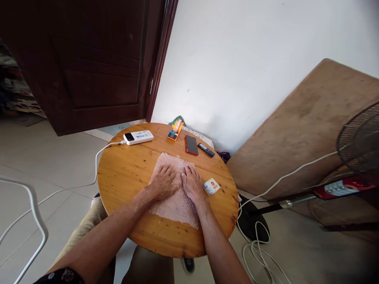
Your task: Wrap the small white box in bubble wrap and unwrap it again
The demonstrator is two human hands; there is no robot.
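Observation:
A sheet of bubble wrap (174, 209) lies flat on the round wooden table (124, 177). My left hand (164, 182) rests palm down on its left part, fingers spread. On the right part lies my right hand (193, 183), also palm down with its fingers stretched out. Both hands press on the wrap without gripping it. Whether anything lies under the wrap, I cannot tell. Just right of my right hand sits a small printed card (211, 186).
Toward the back stand a white power bank-like device (138, 137) with a cable, an orange tape dispenser (175, 130), a red-edged phone (191, 144) and a black remote-like object (206, 150). A fan (359, 138) is at the right, a dark door (103, 71) at the left.

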